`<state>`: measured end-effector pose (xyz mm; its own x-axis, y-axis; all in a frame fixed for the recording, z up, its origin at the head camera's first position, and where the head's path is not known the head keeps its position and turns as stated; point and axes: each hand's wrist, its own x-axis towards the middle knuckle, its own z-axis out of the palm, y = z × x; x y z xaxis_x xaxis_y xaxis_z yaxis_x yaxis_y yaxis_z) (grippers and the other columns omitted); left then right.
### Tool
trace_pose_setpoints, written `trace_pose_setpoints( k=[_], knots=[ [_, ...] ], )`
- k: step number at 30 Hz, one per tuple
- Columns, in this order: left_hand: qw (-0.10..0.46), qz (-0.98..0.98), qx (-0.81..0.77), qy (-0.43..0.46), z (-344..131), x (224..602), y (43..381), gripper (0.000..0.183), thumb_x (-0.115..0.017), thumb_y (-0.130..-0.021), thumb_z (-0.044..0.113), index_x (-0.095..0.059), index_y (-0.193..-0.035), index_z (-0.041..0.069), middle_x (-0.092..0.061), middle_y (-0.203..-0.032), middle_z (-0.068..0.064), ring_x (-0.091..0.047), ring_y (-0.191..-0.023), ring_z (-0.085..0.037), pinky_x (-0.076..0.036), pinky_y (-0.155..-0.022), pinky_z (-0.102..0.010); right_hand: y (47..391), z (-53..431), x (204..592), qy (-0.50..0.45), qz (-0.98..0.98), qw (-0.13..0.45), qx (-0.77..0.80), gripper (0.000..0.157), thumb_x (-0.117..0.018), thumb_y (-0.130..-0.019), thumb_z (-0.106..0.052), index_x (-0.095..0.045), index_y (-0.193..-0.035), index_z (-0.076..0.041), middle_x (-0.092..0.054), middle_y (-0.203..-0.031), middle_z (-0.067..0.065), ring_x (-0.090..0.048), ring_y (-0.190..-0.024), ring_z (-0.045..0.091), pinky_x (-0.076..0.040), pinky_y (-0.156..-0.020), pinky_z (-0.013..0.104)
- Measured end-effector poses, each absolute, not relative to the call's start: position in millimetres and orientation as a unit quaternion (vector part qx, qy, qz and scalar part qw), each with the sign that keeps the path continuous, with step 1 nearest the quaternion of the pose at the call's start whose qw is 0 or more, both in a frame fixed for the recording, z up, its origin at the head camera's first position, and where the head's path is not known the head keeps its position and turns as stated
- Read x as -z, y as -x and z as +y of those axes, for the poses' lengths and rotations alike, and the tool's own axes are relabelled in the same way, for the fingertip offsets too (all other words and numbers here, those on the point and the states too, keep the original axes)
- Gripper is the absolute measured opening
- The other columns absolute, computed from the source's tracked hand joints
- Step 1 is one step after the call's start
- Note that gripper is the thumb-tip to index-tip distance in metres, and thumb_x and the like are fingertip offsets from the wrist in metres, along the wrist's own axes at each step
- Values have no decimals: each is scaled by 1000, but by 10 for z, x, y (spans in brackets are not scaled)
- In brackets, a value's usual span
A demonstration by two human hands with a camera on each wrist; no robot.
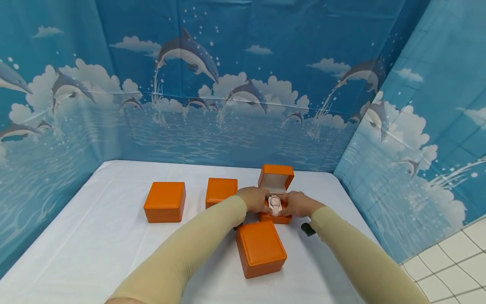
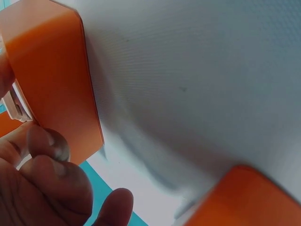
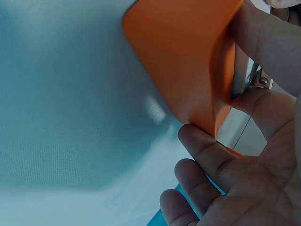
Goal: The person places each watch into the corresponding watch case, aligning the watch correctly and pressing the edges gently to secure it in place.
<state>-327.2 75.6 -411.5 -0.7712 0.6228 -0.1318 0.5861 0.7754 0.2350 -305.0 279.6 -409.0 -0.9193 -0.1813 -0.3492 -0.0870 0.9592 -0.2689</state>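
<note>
An open orange watch box [image 1: 281, 220] stands on the white-covered table, its lid raised at the back. Inside lies a watch [image 1: 274, 202] with a squarish case and pale strap, face up. From the left, my left hand [image 1: 254, 199] reaches into the box and pinches the watch's left side. My right hand [image 1: 301, 204] grips the opposite side, thumb nearer me and index finger farther back. In the right wrist view, a fingertip [image 3: 193, 134] touches the outer wall of the box. Curled fingers [image 2: 49, 143] of the left hand sit at the box edge in the left wrist view.
A closed orange box [image 1: 262, 245] stands in front of the open one, under the forearms. Another closed box [image 1: 222, 191] is just left of the left hand, partly covered by the sleeve. A third closed box [image 1: 165, 202] stands farther left. A dolphin-print curtain [image 1: 228, 126] backs the table.
</note>
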Motion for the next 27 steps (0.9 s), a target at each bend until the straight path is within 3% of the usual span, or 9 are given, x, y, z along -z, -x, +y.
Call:
trace_pose_setpoints(
  k=[6,13,27],
  knots=[
    [105,937,-92,-319,768,4137,3295,54,-74,-94,57,-64,-135,23,-74,-113,7,-64,-92,-13,-57,-91,-33,3037,2789,4082,73,972,188,121,74,-80,-94,-37,-50,-158,-18,-65,-140,18,-59,-117,34,-49,-111,59],
    [105,938,-91,-318,782,4166,3329,52,-75,-92,59,-65,-129,23,-73,-107,8,-63,-90,-13,-57,-88,-32,3041,2786,4096,71,972,186,127,74,-80,-93,-36,-50,-158,-17,-63,-144,19,-58,-121,36,-47,-113,60],
    [108,938,-91,-315,775,4118,3294,59,-74,-94,57,-62,-141,24,-73,-125,5,-68,-105,-15,-57,-100,-36,3039,2789,4089,81,971,185,126,72,-79,-94,-37,-51,-157,-18,-68,-134,15,-59,-112,32,-51,-108,57]
  ],
)
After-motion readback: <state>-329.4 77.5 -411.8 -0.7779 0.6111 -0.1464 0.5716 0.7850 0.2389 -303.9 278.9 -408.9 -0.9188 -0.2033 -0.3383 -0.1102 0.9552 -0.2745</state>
